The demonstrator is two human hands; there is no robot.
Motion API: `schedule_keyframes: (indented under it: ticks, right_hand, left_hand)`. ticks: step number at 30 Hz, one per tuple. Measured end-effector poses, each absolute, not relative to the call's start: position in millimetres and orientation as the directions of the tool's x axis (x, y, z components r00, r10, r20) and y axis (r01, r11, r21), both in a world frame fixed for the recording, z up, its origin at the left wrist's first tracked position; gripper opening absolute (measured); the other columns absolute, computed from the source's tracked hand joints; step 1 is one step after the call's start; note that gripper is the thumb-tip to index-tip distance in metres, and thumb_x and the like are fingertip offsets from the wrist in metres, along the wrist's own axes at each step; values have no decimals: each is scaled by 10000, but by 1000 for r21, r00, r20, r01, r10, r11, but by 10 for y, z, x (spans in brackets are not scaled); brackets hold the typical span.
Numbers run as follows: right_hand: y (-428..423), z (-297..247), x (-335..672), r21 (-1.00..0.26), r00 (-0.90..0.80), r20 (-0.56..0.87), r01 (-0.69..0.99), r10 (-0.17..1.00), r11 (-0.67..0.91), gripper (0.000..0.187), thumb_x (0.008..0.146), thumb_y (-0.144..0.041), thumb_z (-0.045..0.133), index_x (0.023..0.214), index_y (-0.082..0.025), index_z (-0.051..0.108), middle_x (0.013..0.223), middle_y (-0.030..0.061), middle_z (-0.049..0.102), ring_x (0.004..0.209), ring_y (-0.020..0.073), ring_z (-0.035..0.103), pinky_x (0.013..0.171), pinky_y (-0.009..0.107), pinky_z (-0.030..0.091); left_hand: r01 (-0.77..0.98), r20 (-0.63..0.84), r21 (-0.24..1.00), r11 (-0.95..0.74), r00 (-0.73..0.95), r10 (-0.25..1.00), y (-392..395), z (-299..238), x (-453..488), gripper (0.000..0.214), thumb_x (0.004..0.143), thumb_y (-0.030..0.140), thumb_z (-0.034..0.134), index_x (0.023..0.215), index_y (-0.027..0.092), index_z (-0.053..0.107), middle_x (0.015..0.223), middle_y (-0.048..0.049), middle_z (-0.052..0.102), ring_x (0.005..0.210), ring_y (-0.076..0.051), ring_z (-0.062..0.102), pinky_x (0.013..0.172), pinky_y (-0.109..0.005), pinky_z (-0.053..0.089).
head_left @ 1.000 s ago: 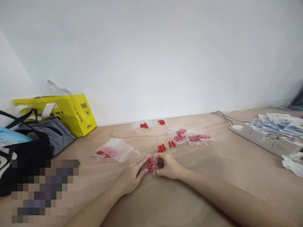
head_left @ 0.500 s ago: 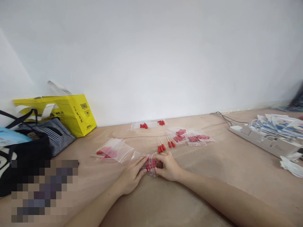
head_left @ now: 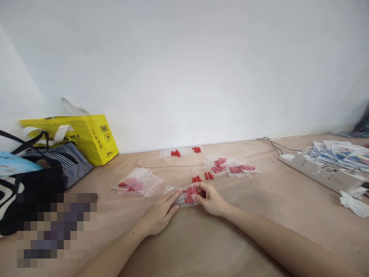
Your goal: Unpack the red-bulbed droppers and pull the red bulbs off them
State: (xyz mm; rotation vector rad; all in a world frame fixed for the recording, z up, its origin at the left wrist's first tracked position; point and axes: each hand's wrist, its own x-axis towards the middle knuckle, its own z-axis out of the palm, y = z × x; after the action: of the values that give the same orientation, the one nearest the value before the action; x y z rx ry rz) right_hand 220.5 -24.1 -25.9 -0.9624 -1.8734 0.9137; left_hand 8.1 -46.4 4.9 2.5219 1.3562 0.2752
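A clear zip-lock bag [head_left: 179, 199] with red rubber bulbs inside lies on the table between my hands. My left hand [head_left: 162, 213] rests flat on the bag's left end, fingers stretched out. At the other end, my right hand [head_left: 212, 199] pinches the bag's edge by its red zip line between thumb and fingers. Just beyond lie several thin droppers with red bulbs [head_left: 196, 179], in two small groups. Left of them is a stack of clear bags [head_left: 148, 181] with red pieces showing through.
Filled zip bags [head_left: 240, 173] lie behind my right hand. By the wall, another clear bag [head_left: 165, 153] has loose red bulbs [head_left: 175, 153] on it. A power strip [head_left: 314, 171] and printed packets stand right; a yellow bag [head_left: 100, 142] and a black bag [head_left: 34, 200] stand left.
My right hand has shifted slightly right and away from me with the bag's edge, and the bag lies more stretched out. My left hand has stayed nearly in place.
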Motion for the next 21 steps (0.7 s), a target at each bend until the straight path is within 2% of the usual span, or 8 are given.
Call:
schedule_keyframes:
  ticks: [4, 10, 13, 16, 19, 21]
  right_hand:
    - [-276, -200, 2228, -804, -420, 354, 321, 836, 501, 209, 747, -225, 550, 948, -179, 581, 743, 7, 593, 645, 111, 514, 594, 218, 402]
    - [-248, -220, 2269, -832, -415, 331, 295, 847, 469, 186, 732, -222, 558, 913, -179, 570, 723, -11, 584, 584, 90, 485, 551, 207, 383]
    - [-208, -232, 2439, -874, -366, 326, 235, 872, 426, 166, 721, -252, 574, 864, -174, 544, 711, -13, 572, 589, 90, 490, 557, 212, 387]
    - [-172, -180, 2760, -938, -382, 263, 112, 886, 327, 198, 716, -323, 587, 825, -173, 516, 750, 9, 588, 644, 108, 536, 578, 230, 412]
    - [-131, -66, 3116, -951, -299, 272, 63, 915, 303, 250, 677, -347, 630, 814, -177, 508, 746, 15, 598, 642, 116, 543, 573, 243, 422]
    - [-84, 8, 3272, -938, -187, 324, 68, 927, 341, 255, 671, -344, 637, 821, -178, 513, 721, 5, 591, 573, 99, 517, 556, 249, 422]
  left_hand:
    - [795, 18, 305, -524, 545, 838, -468, 58, 87, 495, 881, 383, 275, 1336, 188, 260, 1397, -37, 271, 1272, -191, 254, 1044, -374, 241]
    - [807, -14, 299, -510, 538, 843, -452, 32, 50, 493, 885, 423, 243, 1337, 227, 254, 1413, -19, 229, 1286, -185, 216, 1054, -378, 210]
    - [814, -23, 296, -500, 529, 848, -447, 21, 21, 495, 885, 434, 236, 1340, 237, 245, 1417, -18, 215, 1287, -186, 212, 1055, -382, 204]
    - [814, -11, 291, -502, 528, 849, -447, 24, 10, 490, 882, 440, 246, 1334, 250, 257, 1414, -17, 225, 1284, -188, 222, 1050, -384, 214]
    - [816, -9, 285, -503, 527, 850, -453, 43, 19, 484, 882, 433, 256, 1330, 250, 268, 1411, -18, 232, 1282, -185, 228, 1048, -379, 222]
    - [816, -6, 291, -500, 524, 852, -458, 57, 28, 482, 879, 429, 267, 1326, 247, 279, 1407, -18, 241, 1278, -185, 239, 1047, -376, 228]
